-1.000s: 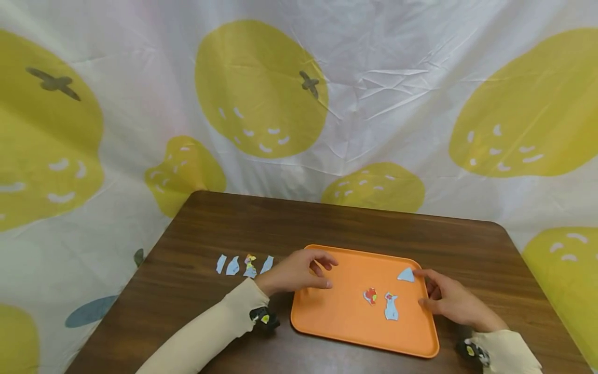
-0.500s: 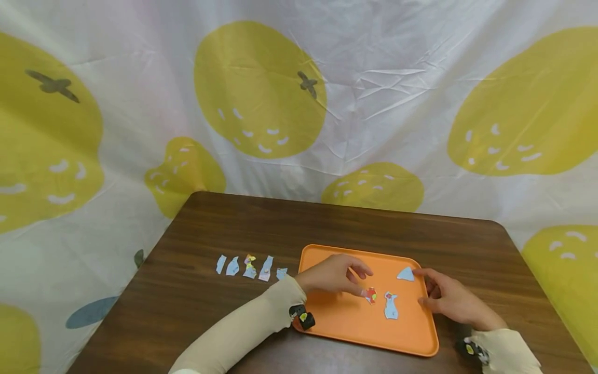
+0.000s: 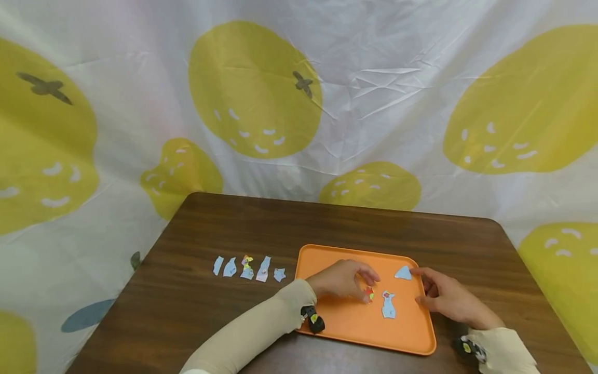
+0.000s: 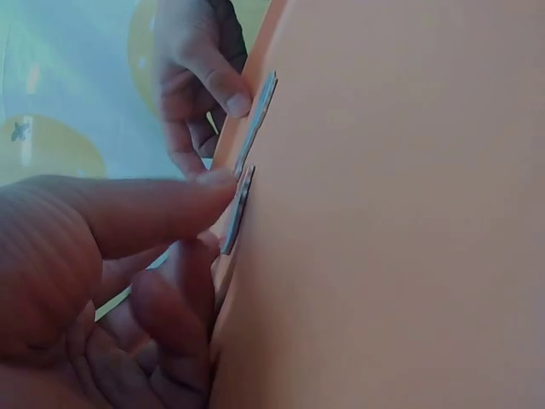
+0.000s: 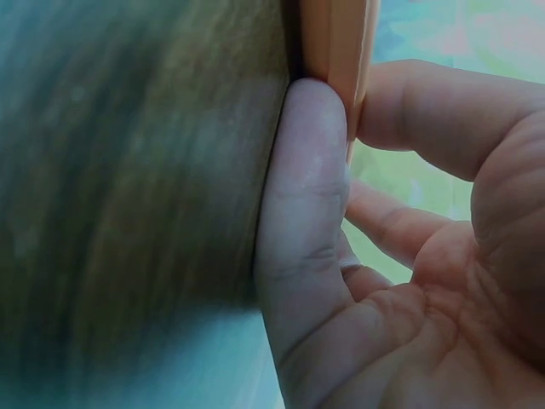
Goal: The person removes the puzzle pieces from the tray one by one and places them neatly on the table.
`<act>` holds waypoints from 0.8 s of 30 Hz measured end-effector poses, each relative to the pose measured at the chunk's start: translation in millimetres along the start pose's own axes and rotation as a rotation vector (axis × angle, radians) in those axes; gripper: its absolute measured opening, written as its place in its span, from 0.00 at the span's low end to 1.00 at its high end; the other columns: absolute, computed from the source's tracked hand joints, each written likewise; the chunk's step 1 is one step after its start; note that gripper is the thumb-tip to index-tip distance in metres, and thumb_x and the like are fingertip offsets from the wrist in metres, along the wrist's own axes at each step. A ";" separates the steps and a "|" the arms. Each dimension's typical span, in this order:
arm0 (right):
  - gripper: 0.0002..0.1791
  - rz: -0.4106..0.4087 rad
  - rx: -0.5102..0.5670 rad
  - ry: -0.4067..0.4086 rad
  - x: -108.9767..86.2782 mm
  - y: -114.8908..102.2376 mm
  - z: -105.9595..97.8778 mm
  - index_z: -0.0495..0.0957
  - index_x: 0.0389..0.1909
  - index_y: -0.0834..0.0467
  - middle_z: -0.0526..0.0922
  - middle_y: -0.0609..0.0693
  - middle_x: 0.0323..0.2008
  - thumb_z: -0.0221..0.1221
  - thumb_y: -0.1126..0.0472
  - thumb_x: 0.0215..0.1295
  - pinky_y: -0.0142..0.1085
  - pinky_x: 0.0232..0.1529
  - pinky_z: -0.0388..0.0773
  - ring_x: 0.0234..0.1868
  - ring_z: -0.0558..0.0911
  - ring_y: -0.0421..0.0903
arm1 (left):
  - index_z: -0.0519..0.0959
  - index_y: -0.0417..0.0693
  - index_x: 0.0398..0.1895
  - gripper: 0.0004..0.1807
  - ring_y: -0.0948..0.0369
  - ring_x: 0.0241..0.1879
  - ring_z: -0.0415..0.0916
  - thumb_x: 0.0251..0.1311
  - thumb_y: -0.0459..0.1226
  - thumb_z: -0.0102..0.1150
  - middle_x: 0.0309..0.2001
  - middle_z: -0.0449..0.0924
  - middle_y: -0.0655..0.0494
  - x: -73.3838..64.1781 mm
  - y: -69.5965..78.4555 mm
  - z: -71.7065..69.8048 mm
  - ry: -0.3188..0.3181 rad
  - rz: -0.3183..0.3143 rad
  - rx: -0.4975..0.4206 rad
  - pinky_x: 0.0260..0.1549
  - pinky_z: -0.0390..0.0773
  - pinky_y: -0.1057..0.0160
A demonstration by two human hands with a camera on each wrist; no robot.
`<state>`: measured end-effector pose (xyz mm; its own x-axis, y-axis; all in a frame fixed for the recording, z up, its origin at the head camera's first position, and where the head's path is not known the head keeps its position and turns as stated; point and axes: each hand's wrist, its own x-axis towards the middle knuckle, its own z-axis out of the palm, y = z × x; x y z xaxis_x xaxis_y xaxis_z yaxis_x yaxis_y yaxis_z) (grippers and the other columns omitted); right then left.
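An orange tray (image 3: 336, 332) lies on the table with several flat, irregular puzzle pieces on it. My left hand (image 3: 343, 280) reaches over the tray, thumb and finger at the two edges of a small red puzzle piece (image 3: 369, 294), which the fingers partly cover. Seen from the left wrist, the thumb (image 4: 170, 209) meets one end of that piece and a fingertip the other. To its right lies a pale blue piece (image 3: 388, 305) with a red spot. My right hand (image 3: 450, 298) grips the tray's right rim (image 5: 328, 51) between thumb and fingers, near a pale blue triangular piece (image 3: 404, 272).
Left of the tray, several pieces stand apart in a row on the dark wooden table (image 3: 261, 223), among them a yellow-patterned piece (image 3: 247, 267) and a small piece (image 3: 279, 274) nearest the tray. A lemon-print curtain (image 3: 345, 119) hangs behind the table.
My left hand has moved right from the tray's left side to the red piece, uncovering the small piece at the row's end. My right hand stays at the rim.
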<state>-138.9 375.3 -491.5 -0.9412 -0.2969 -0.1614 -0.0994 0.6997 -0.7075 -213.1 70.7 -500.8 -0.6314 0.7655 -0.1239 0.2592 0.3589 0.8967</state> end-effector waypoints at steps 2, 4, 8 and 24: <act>0.37 0.000 0.005 -0.001 -0.6 -0.1 1.0 0.68 0.73 0.66 0.80 0.52 0.37 0.70 0.62 0.66 0.33 0.31 0.78 0.31 0.78 0.38 | 0.86 0.52 0.55 0.25 0.67 0.32 0.81 0.53 0.31 0.81 0.44 0.87 0.64 1.0 -1.7 1.4 0.021 -0.003 0.031 0.36 0.80 0.70; 0.37 -0.010 0.004 -0.002 -1.1 -0.1 2.1 0.68 0.73 0.67 0.80 0.52 0.37 0.70 0.62 0.66 0.33 0.30 0.77 0.31 0.78 0.38 | 0.87 0.52 0.53 0.23 0.68 0.29 0.78 0.53 0.32 0.82 0.42 0.87 0.65 2.2 -3.9 2.3 0.030 0.001 0.062 0.33 0.77 0.71; 0.37 -0.012 0.009 0.001 -0.9 -1.2 2.7 0.68 0.73 0.67 0.80 0.52 0.37 0.71 0.62 0.66 0.32 0.30 0.77 0.30 0.77 0.38 | 0.88 0.53 0.50 0.20 0.70 0.30 0.76 0.53 0.34 0.82 0.39 0.87 0.68 3.9 -6.3 2.9 0.028 0.033 0.137 0.32 0.73 0.72; 0.38 -0.006 0.022 -0.006 0.3 1.5 0.1 0.66 0.74 0.67 0.80 0.52 0.38 0.70 0.62 0.67 0.33 0.30 0.78 0.31 0.78 0.38 | 0.91 0.56 0.43 0.08 0.69 0.29 0.70 0.62 0.36 0.76 0.30 0.82 0.65 1.8 -1.8 -10.0 -0.095 0.070 0.201 0.31 0.72 0.72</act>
<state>-139.2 376.2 -492.7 -0.9386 -0.3050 -0.1613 -0.0977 0.6833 -0.7236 -222.0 66.1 -498.4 -0.5375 0.8357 -0.1128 0.4460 0.3953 0.8030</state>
